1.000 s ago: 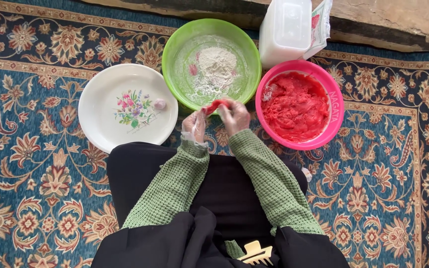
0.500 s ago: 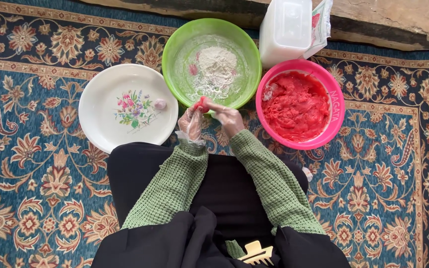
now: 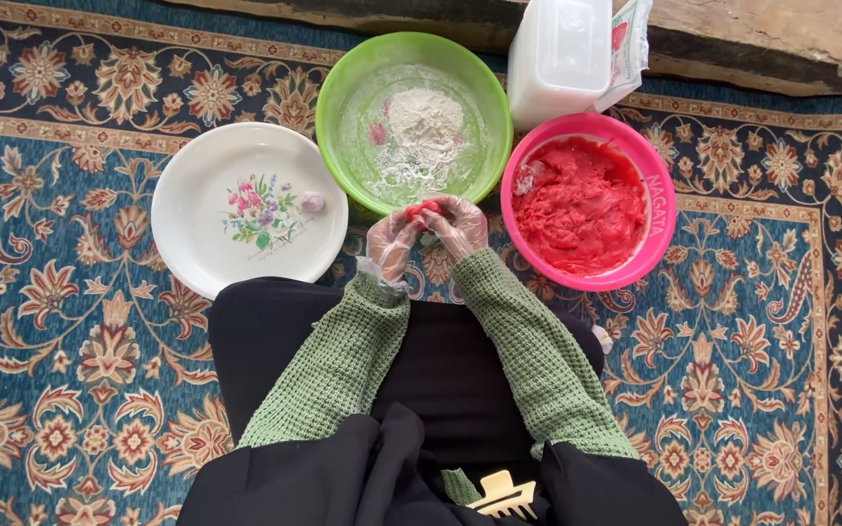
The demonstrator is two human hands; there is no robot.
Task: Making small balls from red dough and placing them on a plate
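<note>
Together, the left hand [image 3: 389, 244] and right hand [image 3: 457, 226] squeeze a small red dough lump [image 3: 419, 210] beside the round green plastic bowl [image 3: 343, 97].

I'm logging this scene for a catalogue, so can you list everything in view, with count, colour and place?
red lump: one, red, pressed between both hands in front of the green bowl
green bowl: one, bright green, top centre, holds white flour
pink bowl: one, pink, right of the green bowl, holds red paste
white plate: one, white with a flower print, left of the green bowl
small ball: one, pale pink, on the plate's right side
white container: one, white, behind the two bowls
carpet: one, blue with a floral pattern, under everything
left hand: one, in a clear glove, on the lump
right hand: one, in a clear glove, on the lump
</note>
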